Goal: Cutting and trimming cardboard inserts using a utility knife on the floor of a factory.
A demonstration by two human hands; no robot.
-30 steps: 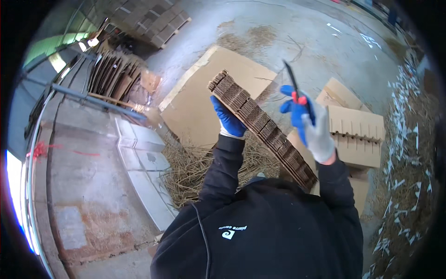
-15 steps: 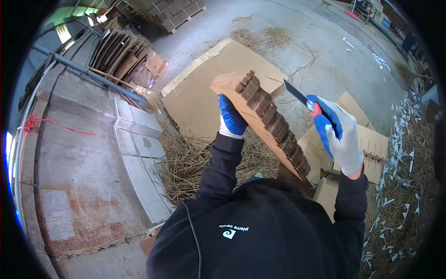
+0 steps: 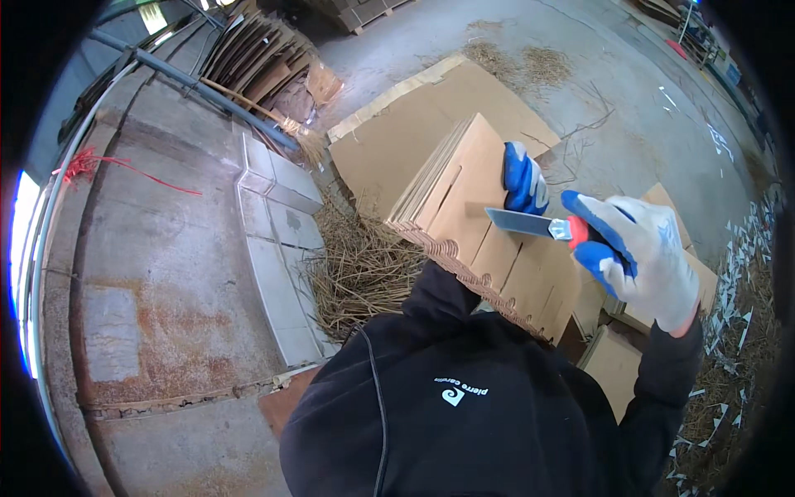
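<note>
A thick stack of slotted brown cardboard sheets (image 3: 476, 178) is held up in front of my chest, tilted, its notched near edge toward me. My left hand (image 3: 526, 179), in a white and blue glove, grips the stack over its far right edge; the left forearm passes behind it. In my gloved right hand (image 3: 650, 248) is a utility knife (image 3: 567, 229) with a red handle and a long dark blade. The blade points left over the face of the stack, close to the slots. Whether it touches the cardboard I cannot tell.
A large flat cardboard sheet (image 3: 431, 112) lies on the floor ahead. Left of me are a heap of thin cardboard strips (image 3: 368, 269), white blocks (image 3: 290, 232), and a broom (image 3: 302, 139). More slotted cardboard (image 3: 617, 364) and white scraps (image 3: 729, 290) lie to the right.
The stack has turned so its broad slotted face shows instead of its ragged cut edge. My left hand now appears at its far right side; the knife has dropped lower over the face.
</note>
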